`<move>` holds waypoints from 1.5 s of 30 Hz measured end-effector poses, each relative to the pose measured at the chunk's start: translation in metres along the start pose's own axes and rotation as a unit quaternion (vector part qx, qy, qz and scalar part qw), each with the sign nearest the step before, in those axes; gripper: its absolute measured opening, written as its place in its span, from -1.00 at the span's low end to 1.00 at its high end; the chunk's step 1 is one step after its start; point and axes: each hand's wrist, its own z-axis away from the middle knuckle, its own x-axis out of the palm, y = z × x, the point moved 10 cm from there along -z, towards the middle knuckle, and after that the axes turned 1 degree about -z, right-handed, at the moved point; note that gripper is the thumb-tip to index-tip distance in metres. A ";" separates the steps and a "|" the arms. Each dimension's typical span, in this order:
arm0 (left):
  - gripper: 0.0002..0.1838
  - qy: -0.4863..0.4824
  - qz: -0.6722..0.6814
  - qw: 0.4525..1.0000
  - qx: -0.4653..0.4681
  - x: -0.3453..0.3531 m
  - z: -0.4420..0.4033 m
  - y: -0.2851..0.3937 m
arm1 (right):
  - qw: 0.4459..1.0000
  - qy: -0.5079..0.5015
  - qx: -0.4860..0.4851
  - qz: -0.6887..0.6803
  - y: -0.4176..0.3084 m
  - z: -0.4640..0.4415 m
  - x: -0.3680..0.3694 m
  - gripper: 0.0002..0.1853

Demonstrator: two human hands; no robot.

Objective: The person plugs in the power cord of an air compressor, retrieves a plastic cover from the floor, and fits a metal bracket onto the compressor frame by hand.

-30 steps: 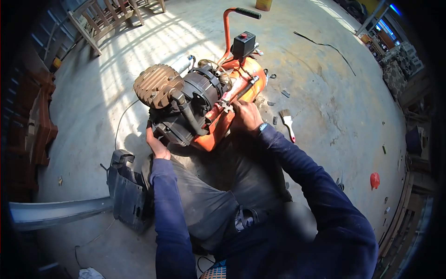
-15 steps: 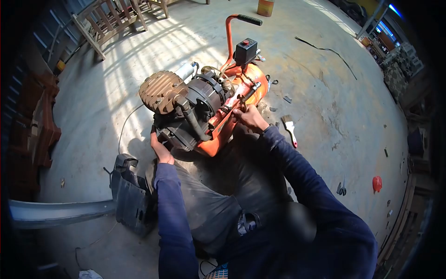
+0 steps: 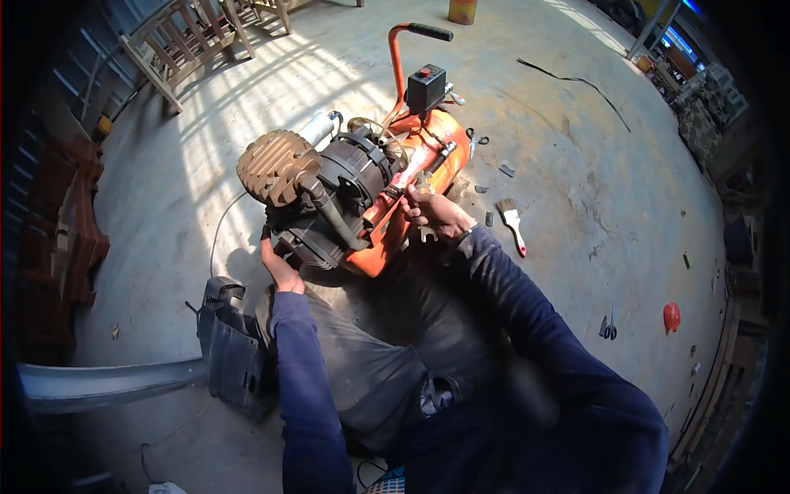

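An orange air compressor (image 3: pixel 451 165) stands on the floor in front of me, with a ribbed brown cylinder head (image 3: pixel 278 167) and a black motor (image 3: pixel 354 171) on top of its tank. My left hand (image 3: pixel 280 267) grips the lower left side of the pump end, its fingertips partly hidden behind the housing. On the tank's right side, my right hand (image 3: pixel 440 216) is closed around a spanner (image 3: pixel 428 235); the open jaw sticks out below the fingers. A black pressure switch box (image 3: pixel 426 89) with a red knob rises beyond that hand.
To the right on the concrete lie a paintbrush (image 3: pixel 512 226), scissors (image 3: pixel 609 328), a red object (image 3: pixel 671 317) and a black strip (image 3: pixel 576 80). A black plastic cover (image 3: pixel 232 350) stands beside my left leg. Wooden furniture (image 3: pixel 185 45) is at the back left.
My right hand has turned on the spanner, whose lower jaw now shows beneath the fingers. The left hand keeps its hold on the compressor. The view has shifted slightly.
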 end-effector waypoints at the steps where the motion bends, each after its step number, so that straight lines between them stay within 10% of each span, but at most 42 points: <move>1: -0.49 0.000 -0.007 1.000 -0.005 -0.002 0.000 -0.001 | 1.000 0.002 0.000 -0.004 0.004 0.000 -0.005 -0.69; 5: -0.42 0.000 -0.020 1.000 -0.012 -0.003 -0.005 -0.002 | 0.991 0.087 -0.016 0.100 -0.007 0.007 -0.010 -0.66; 9: -0.35 0.002 -0.026 0.999 -0.024 -0.008 -0.007 -0.003 | 0.841 0.156 -0.117 0.504 -0.043 0.018 -0.004 -0.66; 17: -0.30 -0.010 -0.011 0.999 -0.031 -0.004 -0.010 -0.004 | 0.998 0.051 0.021 -0.025 0.014 -0.008 -0.013 -0.61; 18: -0.29 -0.012 -0.001 0.999 -0.031 -0.001 -0.009 -0.003 | 0.970 0.150 -0.068 0.176 -0.004 -0.001 -0.027 -0.63; 20: -0.28 -0.013 0.010 0.999 -0.030 0.002 -0.006 0.001 | 0.748 0.316 -0.229 0.536 -0.046 0.026 -0.016 -0.66; 24: -0.22 0.001 0.002 0.999 -0.033 0.000 -0.002 0.000 | 0.936 0.266 -0.130 0.190 -0.005 0.013 -0.033 -0.75; 32: -0.24 0.027 -0.006 0.999 -0.044 -0.007 -0.004 -0.004 | 0.969 0.076 0.065 -0.226 0.019 -0.006 -0.013 -0.77; 45: -0.28 0.006 -0.016 0.999 -0.032 0.000 -0.003 0.001 | 0.959 0.218 -0.034 0.178 -0.011 0.005 -0.036 -0.82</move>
